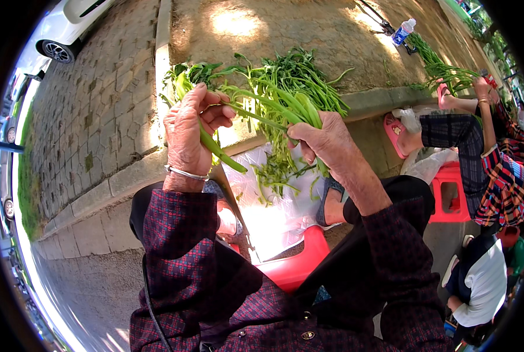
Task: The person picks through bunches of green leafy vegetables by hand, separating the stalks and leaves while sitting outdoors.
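Observation:
My left hand, a metal bangle at its wrist, is closed round a thick pale green vegetable stem that slants below the palm. Its fingertips also meet a thin stem stretched across to the other side. Closed on a bunch of long green stems, my right hand pinches that thin stem near its thumb. Behind both hands a heap of leafy greens lies on the paving along the kerb. Torn leaves and short bits are scattered on a white sheet between my feet.
A red plastic stool shows between my legs. At the right, another person in pink slippers handles more greens by a red stool. A bottle stands at the back; a white car is parked far left.

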`<state>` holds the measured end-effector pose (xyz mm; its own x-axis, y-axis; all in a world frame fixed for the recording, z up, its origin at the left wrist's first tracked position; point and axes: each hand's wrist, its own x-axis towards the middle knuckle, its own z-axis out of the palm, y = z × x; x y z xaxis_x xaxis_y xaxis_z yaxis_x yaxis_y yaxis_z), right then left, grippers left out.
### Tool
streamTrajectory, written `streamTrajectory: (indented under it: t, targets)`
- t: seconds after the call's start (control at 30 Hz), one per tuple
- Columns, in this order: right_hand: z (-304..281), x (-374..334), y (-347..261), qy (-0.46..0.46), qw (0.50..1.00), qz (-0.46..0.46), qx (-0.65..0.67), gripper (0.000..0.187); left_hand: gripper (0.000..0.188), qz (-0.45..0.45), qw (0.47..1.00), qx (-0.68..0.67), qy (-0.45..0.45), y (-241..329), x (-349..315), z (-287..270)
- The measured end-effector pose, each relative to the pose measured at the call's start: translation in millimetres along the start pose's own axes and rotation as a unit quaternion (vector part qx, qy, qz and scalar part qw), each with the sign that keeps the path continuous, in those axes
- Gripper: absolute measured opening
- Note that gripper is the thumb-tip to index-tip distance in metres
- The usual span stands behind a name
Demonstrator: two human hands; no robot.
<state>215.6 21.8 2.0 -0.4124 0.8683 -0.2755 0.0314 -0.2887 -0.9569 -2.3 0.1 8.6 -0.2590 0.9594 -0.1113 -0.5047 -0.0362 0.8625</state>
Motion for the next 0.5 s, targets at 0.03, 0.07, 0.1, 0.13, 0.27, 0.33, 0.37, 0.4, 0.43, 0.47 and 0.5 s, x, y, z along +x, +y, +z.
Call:
streamTrajectory:
  t: [0.03,0.07,0.1,0.13,0.27,0.33,0.37,0.4,0.43,0.47,0.5]
  targets:
    - [-0.7,0.6,1.8,0.011,1.0,0.001,0.006,0.013,0.024,0.004,1.0,0.001,0.005,-1.8,0.0,1.1]
    - [-1.3,1.1,3.0,0.023,1.0,0.001,0.011,0.013,0.026,0.008,1.0,0.002,0.01,-3.3,0.2,2.0]
    - [-1.5,1.8,3.3,0.039,0.999,-0.006,0.014,0.012,0.026,0.008,1.0,0.001,0.012,-2.1,1.1,1.3]
    - [-1.7,2.8,3.3,0.056,0.998,-0.012,0.017,0.012,0.026,0.009,1.0,0.0,0.014,0.9,3.2,-1.3]
    - [-6.1,0.8,1.2,0.048,0.999,0.0,-0.002,0.012,0.025,0.006,1.0,-0.018,0.003,4.9,6.3,-6.5]
    - [-4.9,0.2,1.2,0.043,0.998,0.005,-0.043,0.013,0.025,-0.003,1.0,-0.016,-0.009,3.3,5.1,-4.4]
    - [-4.3,-0.2,1.1,0.04,0.997,0.008,-0.063,0.013,0.025,-0.008,1.0,-0.015,-0.014,2.6,4.6,-3.7]
    - [-3.8,-0.2,0.4,0.035,0.997,0.009,-0.069,0.013,0.025,-0.01,1.0,-0.015,-0.013,2.4,4.7,-3.7]
    - [-3.0,-0.2,-0.4,0.03,0.997,0.011,-0.074,0.013,0.024,-0.012,1.0,-0.016,-0.011,2.0,4.8,-3.8]
    - [-2.5,-0.2,-1.1,0.025,0.996,0.012,-0.08,0.014,0.024,-0.014,1.0,-0.016,-0.009,1.9,4.8,-4.0]
    - [-3.1,-0.8,-2.0,0.021,0.996,0.015,-0.085,0.014,0.024,-0.016,1.0,-0.017,-0.014,1.6,5.0,-4.0]
